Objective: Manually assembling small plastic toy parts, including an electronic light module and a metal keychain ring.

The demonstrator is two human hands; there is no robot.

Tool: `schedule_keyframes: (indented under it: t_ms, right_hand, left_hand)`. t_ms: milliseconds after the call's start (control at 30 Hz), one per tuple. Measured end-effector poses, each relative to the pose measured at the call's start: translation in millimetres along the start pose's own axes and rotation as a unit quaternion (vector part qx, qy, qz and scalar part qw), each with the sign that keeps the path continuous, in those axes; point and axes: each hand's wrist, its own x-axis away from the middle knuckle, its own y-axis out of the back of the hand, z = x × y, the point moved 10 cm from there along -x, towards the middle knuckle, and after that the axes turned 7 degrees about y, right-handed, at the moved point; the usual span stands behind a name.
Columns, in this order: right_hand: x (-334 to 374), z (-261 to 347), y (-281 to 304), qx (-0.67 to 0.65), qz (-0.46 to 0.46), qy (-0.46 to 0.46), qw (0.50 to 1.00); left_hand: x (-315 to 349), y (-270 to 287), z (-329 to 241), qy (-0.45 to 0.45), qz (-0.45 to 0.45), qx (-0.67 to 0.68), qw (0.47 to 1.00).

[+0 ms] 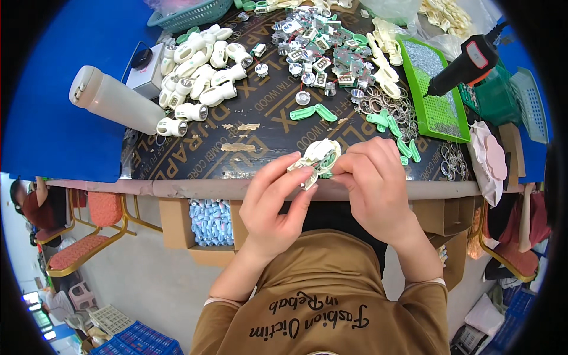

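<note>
Over the table's front edge, my left hand [275,204] pinches a small cream plastic flashlight shell [320,155] between thumb and fingers. The shell is opened up, and greenish parts show inside it. My right hand [376,186] is closed at the shell's right side, its fingertips against or very near the rim. What those fingers hold, if anything, is hidden. Beyond my hands lie green curved plastic strips [313,112]. A heap of small reflectors and circuit boards [322,53] is farther back. Finished-looking cream flashlights [204,71] are piled at the left.
A white bottle [115,97] stands left. On the right are metal rings [387,109], a bright green tray [423,83] of small metal pieces, and a black electric screwdriver [464,65] hanging above it. Below the table sits a carton of blue pieces [211,222].
</note>
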Motion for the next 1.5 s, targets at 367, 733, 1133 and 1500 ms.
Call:
schedule_keyframes:
  t_ms: [367,733,1133,1500]
  right_hand:
    - [-3,14,5,0.045,0.004,0.058,0.997]
    - [22,14,5,0.051,-0.097,0.093,0.990]
    - [9,-134,15,0.138,0.057,-0.115,0.982]
    - [7,-134,-5,0.138,0.181,-0.095,0.969]
  left_hand:
    - [2,-1,-18,-0.048,0.004,-0.032,0.998]
    - [7,-13,39,0.168,0.029,0.257,0.951]
    - [7,-18,58,0.168,0.060,0.265,0.948]
    - [7,-16,60,0.176,0.076,0.318,0.928]
